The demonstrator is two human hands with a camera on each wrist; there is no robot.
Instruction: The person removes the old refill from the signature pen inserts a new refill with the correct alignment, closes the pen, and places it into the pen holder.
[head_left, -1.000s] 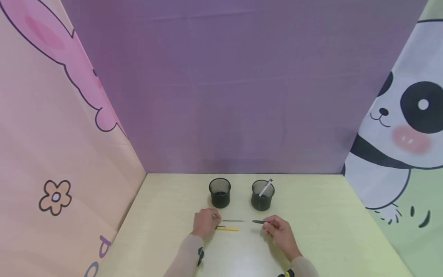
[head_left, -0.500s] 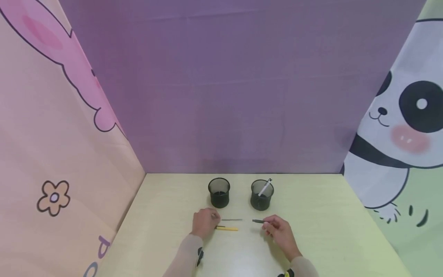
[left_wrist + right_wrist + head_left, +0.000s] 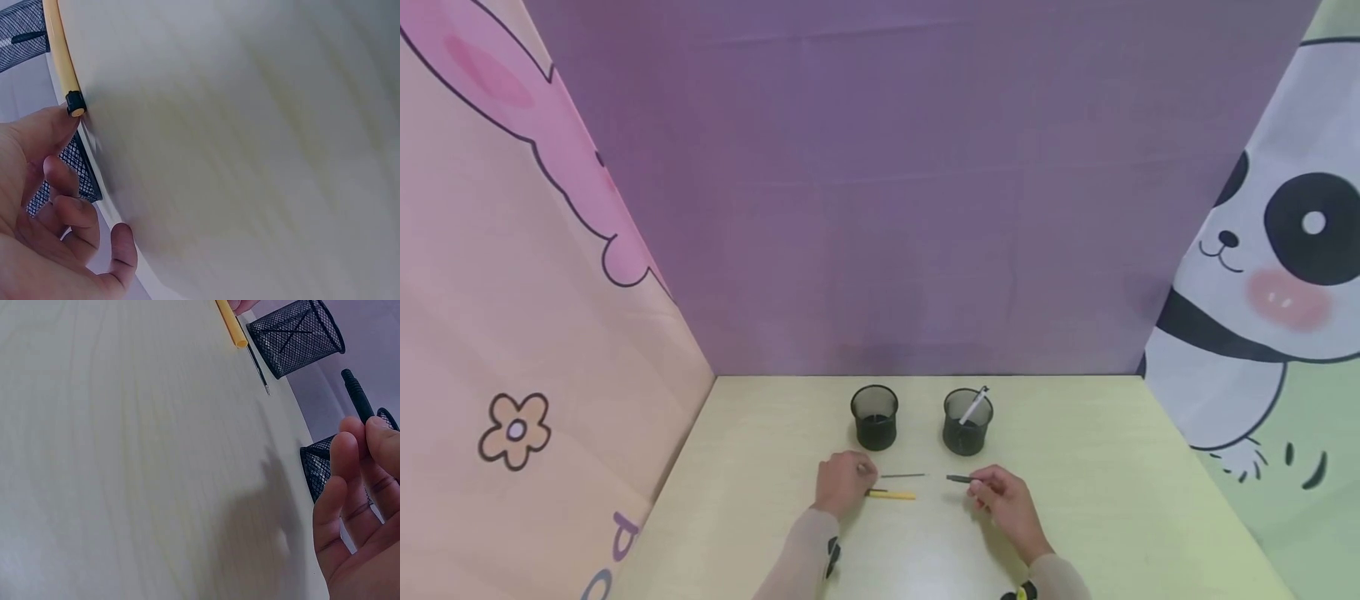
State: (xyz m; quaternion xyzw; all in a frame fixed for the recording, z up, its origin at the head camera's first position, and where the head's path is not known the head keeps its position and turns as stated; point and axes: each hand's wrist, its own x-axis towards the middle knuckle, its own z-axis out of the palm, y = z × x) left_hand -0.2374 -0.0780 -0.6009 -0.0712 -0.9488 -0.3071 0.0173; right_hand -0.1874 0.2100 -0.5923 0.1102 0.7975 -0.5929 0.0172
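Note:
In the head view my left hand pinches one end of a thin dark pen refill, which points right. The refill's pale tip shows in the right wrist view. Just below it lies a yellow pen barrel, its black-collared end beside the left thumb. Between thumb and fingertips, my right hand holds a short black pen section with a narrower stepped end. That end faces the refill across a small gap.
Behind the hands stand two black mesh pen cups: the left cup and the right cup. A white pen leans in the right one. A purple backdrop rises at the rear edge of the pale table.
The refill has tilted slightly, its free end a little higher than a second ago. Both hands stay almost still.

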